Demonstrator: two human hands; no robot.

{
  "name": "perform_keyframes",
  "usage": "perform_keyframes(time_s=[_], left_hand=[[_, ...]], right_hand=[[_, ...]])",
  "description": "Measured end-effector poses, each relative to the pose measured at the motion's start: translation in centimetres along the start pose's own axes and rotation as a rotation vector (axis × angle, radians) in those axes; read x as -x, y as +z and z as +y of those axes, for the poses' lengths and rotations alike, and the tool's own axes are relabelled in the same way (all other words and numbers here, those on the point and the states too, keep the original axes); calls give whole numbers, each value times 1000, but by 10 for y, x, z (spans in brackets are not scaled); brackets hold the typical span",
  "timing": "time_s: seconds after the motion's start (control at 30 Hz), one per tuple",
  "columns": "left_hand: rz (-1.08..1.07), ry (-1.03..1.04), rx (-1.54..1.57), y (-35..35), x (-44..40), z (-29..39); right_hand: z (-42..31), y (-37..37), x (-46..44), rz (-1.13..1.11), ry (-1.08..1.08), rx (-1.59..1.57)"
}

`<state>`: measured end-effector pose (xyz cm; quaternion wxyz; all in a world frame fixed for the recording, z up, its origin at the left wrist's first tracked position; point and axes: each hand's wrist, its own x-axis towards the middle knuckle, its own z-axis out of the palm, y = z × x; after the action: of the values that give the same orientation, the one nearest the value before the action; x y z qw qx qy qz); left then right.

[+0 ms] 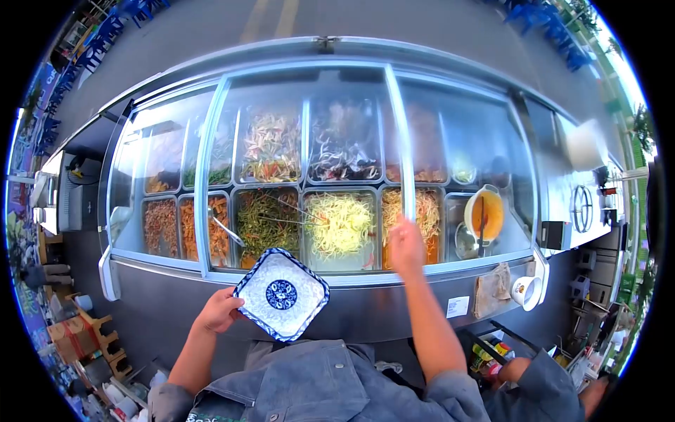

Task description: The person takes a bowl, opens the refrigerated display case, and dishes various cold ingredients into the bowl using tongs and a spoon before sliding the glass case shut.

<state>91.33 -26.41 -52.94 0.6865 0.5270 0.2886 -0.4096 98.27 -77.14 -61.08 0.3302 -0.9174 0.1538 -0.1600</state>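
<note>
My left hand [221, 309] grips the left corner of a square white plate [281, 294] with a blue patterned rim and a blue centre motif. The plate is bare and tilted toward me. My right hand [408, 245] is raised at the front frame of the glass food case, its fingers curled; whether anything is in them is hidden. Behind the glass are trays of shredded pale yellow vegetable [340, 224], dark green vegetable [267, 221] and orange pieces [204, 226]. Metal tongs [281, 218] lie across the green and yellow trays, and a spoon handle [226, 231] rests over the orange tray.
A bowl of orange sauce [487, 214] stands at the case's right end. A cloth [492, 290] and a white bowl [526, 292] are at the front right edge. Another person's knee [515, 370] shows at lower right. Cardboard boxes [74, 339] are at lower left.
</note>
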Motion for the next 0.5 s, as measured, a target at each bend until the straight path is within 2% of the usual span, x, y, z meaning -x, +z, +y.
perform_keyframes(time_s=[0.07,0.1,0.2,0.33,0.4,0.43,0.5], left_hand=[[72,64,172,14,10,-9],[86,89,226,12,12,-18],[111,103,326,0,22,-39],[144,135,394,-22,29,-57],[125,138,405,-47,26,-70],[105,132,410,-55,27,-76],[103,142,443,-71,26,-85]], right_hand=[[23,0,-23,75,-100,190],[28,5,-22,67,-103,188],[30,21,-10,-102,-8,241],[25,38,-2,-28,63,232],[30,41,-6,-51,138,259],[32,45,-9,-19,233,225],[36,55,-15,35,281,199]])
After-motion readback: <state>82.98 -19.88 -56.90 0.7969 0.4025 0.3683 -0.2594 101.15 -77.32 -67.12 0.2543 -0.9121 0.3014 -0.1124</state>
